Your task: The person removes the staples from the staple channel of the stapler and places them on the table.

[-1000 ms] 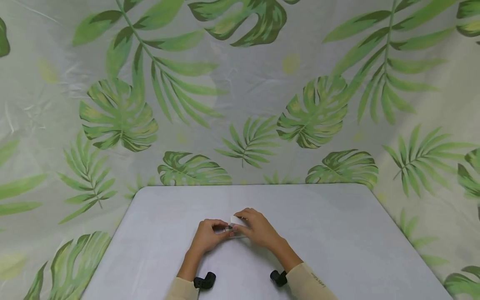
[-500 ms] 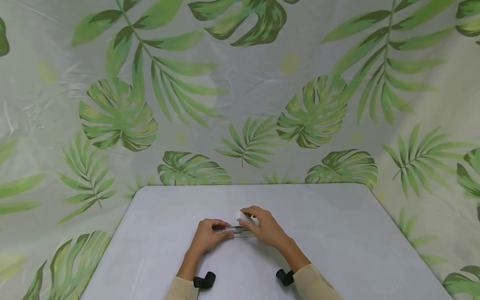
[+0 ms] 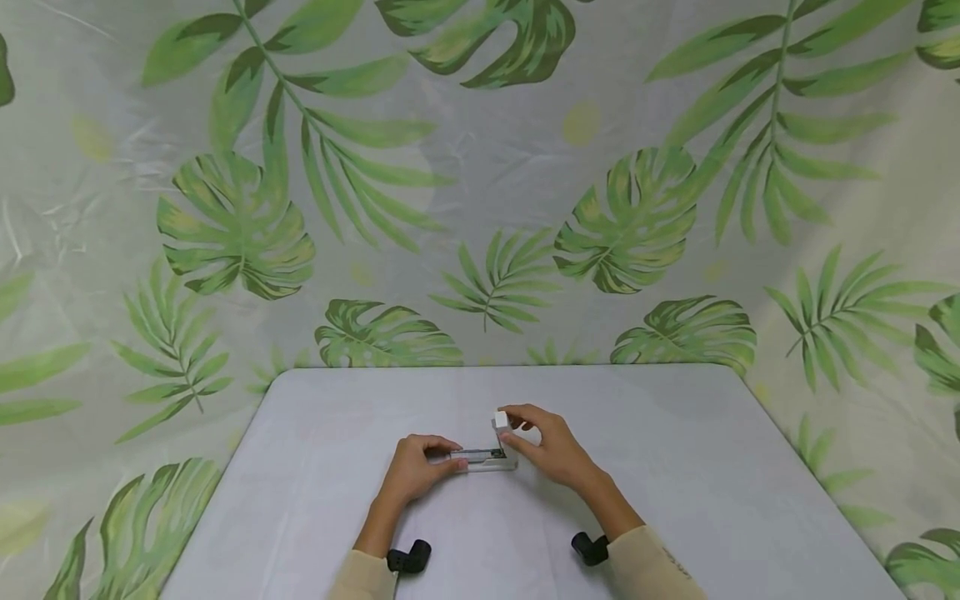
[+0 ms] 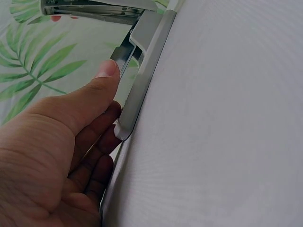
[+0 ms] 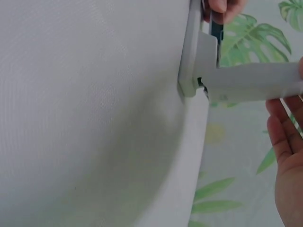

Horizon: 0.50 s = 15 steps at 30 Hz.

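Left hand [image 3: 417,468], right hand [image 3: 553,447] — gripping one splayed stapler [image 3: 486,457]

No word or number can be read in any view. Small dark lettering [image 3: 677,564] runs along the right sleeve [image 3: 647,568], too tiny and blurred to make out.

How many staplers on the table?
1: the stapler sits opened on the table, left hand gripping one end, right hand holding its raised top.
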{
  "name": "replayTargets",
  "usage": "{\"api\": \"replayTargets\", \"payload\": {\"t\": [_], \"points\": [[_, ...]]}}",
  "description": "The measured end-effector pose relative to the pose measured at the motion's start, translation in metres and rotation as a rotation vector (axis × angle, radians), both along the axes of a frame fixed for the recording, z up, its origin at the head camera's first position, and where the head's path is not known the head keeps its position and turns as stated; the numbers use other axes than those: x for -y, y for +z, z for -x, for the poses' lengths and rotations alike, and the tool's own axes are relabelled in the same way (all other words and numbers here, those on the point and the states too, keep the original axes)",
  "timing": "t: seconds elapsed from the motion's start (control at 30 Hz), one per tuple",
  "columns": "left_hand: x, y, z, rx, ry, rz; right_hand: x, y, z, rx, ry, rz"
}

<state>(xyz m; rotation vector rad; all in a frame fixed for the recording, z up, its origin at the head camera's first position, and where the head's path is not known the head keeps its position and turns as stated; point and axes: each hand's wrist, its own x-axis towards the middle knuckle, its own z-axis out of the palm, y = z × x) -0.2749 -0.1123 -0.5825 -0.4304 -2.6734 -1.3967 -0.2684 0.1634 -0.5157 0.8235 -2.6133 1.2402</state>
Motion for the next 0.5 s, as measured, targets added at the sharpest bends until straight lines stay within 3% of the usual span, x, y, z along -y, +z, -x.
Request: {"api": "replayTargets", "payload": {"t": [0.5], "points": [[0.000, 0.001, -0.001, 0.015, -0.001, -0.009, -0.026, -0.006, -0.001, 0.001, -0.060, 0.063]]}}
